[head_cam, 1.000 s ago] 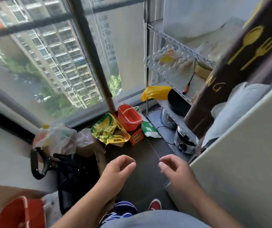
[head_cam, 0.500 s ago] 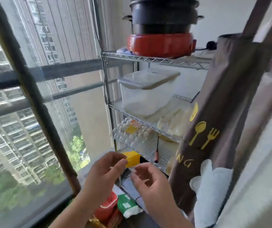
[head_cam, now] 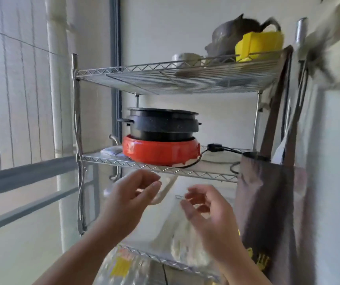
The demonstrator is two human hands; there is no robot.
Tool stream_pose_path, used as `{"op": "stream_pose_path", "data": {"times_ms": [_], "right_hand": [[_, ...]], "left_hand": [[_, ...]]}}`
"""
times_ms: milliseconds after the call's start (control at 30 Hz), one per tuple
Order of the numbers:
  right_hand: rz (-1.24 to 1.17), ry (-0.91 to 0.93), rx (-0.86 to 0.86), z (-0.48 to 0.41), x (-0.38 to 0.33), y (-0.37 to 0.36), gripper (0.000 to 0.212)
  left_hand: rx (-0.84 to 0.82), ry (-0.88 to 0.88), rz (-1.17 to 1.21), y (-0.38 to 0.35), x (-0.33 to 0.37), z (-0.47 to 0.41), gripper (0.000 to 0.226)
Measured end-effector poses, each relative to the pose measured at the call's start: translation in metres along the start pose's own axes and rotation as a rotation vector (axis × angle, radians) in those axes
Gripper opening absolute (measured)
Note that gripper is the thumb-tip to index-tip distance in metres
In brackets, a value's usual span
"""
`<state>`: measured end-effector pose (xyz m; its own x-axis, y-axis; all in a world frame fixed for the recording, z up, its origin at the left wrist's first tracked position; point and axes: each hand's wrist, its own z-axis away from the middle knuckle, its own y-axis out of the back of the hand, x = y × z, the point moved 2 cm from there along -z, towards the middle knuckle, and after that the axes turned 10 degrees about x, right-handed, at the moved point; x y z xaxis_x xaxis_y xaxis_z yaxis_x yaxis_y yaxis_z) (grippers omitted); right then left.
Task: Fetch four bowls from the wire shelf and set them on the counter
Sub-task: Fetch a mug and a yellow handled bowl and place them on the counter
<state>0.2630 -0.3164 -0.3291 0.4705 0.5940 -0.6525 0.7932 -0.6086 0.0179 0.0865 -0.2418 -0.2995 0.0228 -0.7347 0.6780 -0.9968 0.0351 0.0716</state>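
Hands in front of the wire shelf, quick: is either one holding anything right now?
Left hand: open, fingers loosely curled, holding nothing.
Right hand: open, fingers curled and blurred, holding nothing.

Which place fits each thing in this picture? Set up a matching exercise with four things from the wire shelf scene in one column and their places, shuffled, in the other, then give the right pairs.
Things:
1. black pot
2. yellow container
3. brown apron
4. hands, left and right

Places:
A. top shelf, right side
B. hanging at the shelf's right
C. on the red cooker base
D. empty, in front, below the middle shelf

Pairs: 1-C, 2-A, 3-B, 4-D
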Motion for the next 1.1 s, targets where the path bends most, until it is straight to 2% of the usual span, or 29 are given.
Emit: {"op": "stream_pose_path", "data": {"times_ms": [67,200,267,433,567,700,800,933,1100], "right_hand": [[0.035,0.082,0.054,-0.026,-0.012,0.005,0.020],[0.148,0.225,0.106,-0.082,-0.039,0.017,0.023],[0.181,0.282,0.135,-0.114,-0.055,0.025,0.024],[0.198,0.319,0.318,-0.190,-0.091,0.052,0.023],[0.358,0.351,0.445,-0.243,-0.118,0.073,0.021],[0.518,0.221,0.514,-0.285,-0.129,0.090,0.023],[0.693,0.179,0.569,-0.301,-0.131,0.097,0.026],[0.891,0.206,0.580,-0.311,-0.133,0.089,0.035],[0.963,0.187,0.555,-0.317,-0.129,0.069,0.043]], "left_hand": [[-0.042,-0.088,0.011,-0.004,0.014,-0.027,0.023],[-0.102,-0.264,0.009,-0.017,0.043,-0.086,0.010],[-0.109,-0.324,-0.026,-0.025,0.059,-0.120,0.010],[-0.029,-0.431,-0.109,-0.042,0.094,-0.204,0.018],[0.029,-0.394,-0.225,-0.057,0.116,-0.262,0.019],[-0.032,-0.329,-0.350,-0.085,0.132,-0.299,0.018],[-0.041,-0.357,-0.540,-0.107,0.142,-0.319,0.019],[-0.003,-0.381,-0.767,-0.137,0.152,-0.328,0.019],[0.065,-0.400,-0.884,-0.161,0.159,-0.332,0.016]]}}
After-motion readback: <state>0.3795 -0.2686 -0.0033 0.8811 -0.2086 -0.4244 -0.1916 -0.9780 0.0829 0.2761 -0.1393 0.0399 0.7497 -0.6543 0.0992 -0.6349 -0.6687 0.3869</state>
